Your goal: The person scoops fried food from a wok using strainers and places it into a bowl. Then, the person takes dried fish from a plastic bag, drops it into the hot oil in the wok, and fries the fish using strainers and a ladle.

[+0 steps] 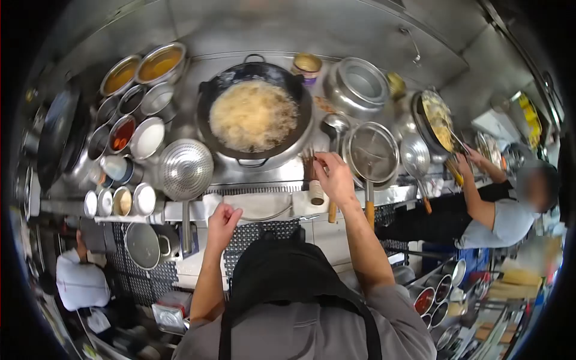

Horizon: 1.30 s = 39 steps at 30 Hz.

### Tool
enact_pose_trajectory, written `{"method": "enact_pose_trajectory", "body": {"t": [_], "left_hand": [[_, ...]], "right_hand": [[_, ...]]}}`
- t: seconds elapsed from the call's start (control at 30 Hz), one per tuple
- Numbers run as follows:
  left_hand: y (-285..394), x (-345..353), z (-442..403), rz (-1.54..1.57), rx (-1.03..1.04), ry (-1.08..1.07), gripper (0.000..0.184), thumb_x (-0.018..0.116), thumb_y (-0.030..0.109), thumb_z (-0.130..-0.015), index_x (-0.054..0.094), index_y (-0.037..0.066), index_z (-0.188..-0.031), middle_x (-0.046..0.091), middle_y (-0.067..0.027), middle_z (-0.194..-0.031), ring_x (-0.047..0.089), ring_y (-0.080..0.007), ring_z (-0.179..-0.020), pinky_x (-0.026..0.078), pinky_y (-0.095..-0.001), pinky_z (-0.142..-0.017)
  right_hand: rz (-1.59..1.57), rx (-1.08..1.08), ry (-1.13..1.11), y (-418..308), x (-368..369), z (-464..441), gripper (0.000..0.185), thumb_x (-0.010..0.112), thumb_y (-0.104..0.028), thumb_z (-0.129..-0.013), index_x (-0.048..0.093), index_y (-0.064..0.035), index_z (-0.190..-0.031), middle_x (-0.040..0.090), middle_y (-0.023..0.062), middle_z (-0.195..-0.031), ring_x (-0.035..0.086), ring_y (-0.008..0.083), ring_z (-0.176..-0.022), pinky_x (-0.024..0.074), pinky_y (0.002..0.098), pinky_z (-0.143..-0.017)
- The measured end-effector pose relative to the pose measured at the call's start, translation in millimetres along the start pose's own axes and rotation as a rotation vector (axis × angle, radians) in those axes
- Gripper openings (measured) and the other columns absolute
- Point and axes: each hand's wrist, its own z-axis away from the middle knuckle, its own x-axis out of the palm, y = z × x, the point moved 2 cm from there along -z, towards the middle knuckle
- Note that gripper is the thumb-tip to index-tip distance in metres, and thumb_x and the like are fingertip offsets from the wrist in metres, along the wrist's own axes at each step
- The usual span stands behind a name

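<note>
A big black wok on the stove holds pale, foaming, bubbling contents. Below its right side my right hand has its thumb and fingers pinched together beside a brush-like tool; whether it grips anything is too small to tell. My left hand is curled near a white cloth at the counter's front edge, and what it holds, if anything, is hidden. To the left lies a perforated ladle. A wire strainer and a metal ladle rest to the right.
Bowls of sauce and seasoning, such as a white-filled bowl, crowd the left. A can and a steel pot stand behind. At the right a co-worker handles another wok; another person is lower left.
</note>
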Motion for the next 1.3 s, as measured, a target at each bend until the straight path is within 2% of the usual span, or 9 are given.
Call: {"method": "enact_pose_trajectory", "body": {"t": [0.13,0.43,0.63,0.77,0.87,0.97,1.07,1.17,1.3], "left_hand": [[2,37,3,-0.007,-0.062,-0.094,0.021,0.072,0.015,-0.093,0.056,0.004,-0.085,0.051,0.0055,-0.069,0.044,-0.0031,-0.064,0.039,-0.0208,-0.056],[80,150,-24,-0.245,0.107,-0.407,0.018,0.074,0.016,-0.09,0.063,0.002,-0.093,0.064,-0.0014,-0.073,0.055,-0.0063,-0.064,0.047,-0.0226,-0.06],[90,201,-35,-0.422,0.007,-0.715,0.022,0.066,0.025,-0.094,0.064,0.004,-0.101,0.063,-0.0054,-0.071,0.058,-0.0136,-0.062,0.047,-0.0285,-0.061],[94,241,-40,-0.5,-0.001,-0.992,0.029,0.061,0.026,-0.095,0.062,0.003,-0.114,0.072,-0.0113,-0.089,0.071,-0.0231,-0.079,0.054,-0.0348,-0.072],[106,246,-46,-0.527,0.118,-1.079,0.036,0.059,0.03,-0.095,0.062,0.003,-0.119,0.072,-0.0165,-0.098,0.07,-0.0314,-0.087,0.054,-0.0375,-0.078],[91,221,-54,-0.5,0.236,-0.963,0.035,0.061,0.027,-0.096,0.061,0.003,-0.121,0.073,-0.0117,-0.096,0.071,-0.0219,-0.084,0.053,-0.0327,-0.075],[73,180,-54,-0.43,0.108,-0.825,0.032,0.06,0.024,-0.097,0.061,0.001,-0.119,0.072,-0.0117,-0.094,0.07,-0.0189,-0.084,0.053,-0.0307,-0.076],[54,137,-41,-0.421,0.072,-0.676,0.031,0.064,0.023,-0.095,0.062,0.002,-0.117,0.072,-0.0144,-0.094,0.071,-0.0249,-0.084,0.054,-0.0333,-0.076],[28,99,-16,-0.373,-0.011,-0.617,0.028,0.067,0.019,-0.093,0.063,0.002,-0.116,0.072,-0.016,-0.095,0.071,-0.0251,-0.088,0.055,-0.0334,-0.079]], "right_hand": [[0.007,0.039,0.048,39,-23,-11,0.014,0.067,-0.013,-0.089,0.068,-0.0054,-0.101,0.067,0.015,-0.095,0.067,0.0349,-0.082,0.0538,0.043,-0.073],[-0.107,0.231,0.157,127,-93,-8,0.016,0.061,-0.012,-0.091,0.069,-0.0043,-0.103,0.069,0.018,-0.098,0.066,0.0379,-0.092,0.053,0.0423,-0.081],[-0.108,0.272,0.286,173,-147,14,0.022,0.067,-0.007,-0.088,0.066,-0.0036,-0.109,0.061,0.0153,-0.099,0.067,0.0268,-0.075,0.0544,0.0366,-0.07],[-0.034,0.293,0.391,180,-178,40,0.022,0.07,-0.005,-0.086,0.066,-0.0015,-0.108,0.061,0.0126,-0.097,0.063,0.0232,-0.073,0.0528,0.0333,-0.068],[0.092,0.38,0.417,179,-204,67,0.021,0.069,-0.004,-0.085,0.066,-0.0015,-0.106,0.061,0.015,-0.098,0.063,0.0264,-0.075,0.0524,0.0361,-0.07],[0.129,0.447,0.482,178,-216,95,0.018,0.069,-0.005,-0.087,0.067,-0.001,-0.105,0.062,0.0142,-0.099,0.064,0.0235,-0.073,0.053,0.0338,-0.065],[0.163,0.476,0.471,170,-217,100,0.018,0.069,-0.006,-0.087,0.067,-0.0017,-0.105,0.062,0.0141,-0.099,0.065,0.0235,-0.074,0.0529,0.0341,-0.065],[0.135,0.37,0.423,150,-201,81,0.016,0.069,-0.006,-0.088,0.066,-0.0015,-0.102,0.062,0.0148,-0.1,0.066,0.0273,-0.076,0.0548,0.0353,-0.067],[0.086,0.188,0.337,113,-169,39,0.017,0.069,-0.008,-0.088,0.066,0.0006,-0.102,0.062,0.0164,-0.1,0.067,0.0304,-0.08,0.0563,0.0361,-0.07]]}}
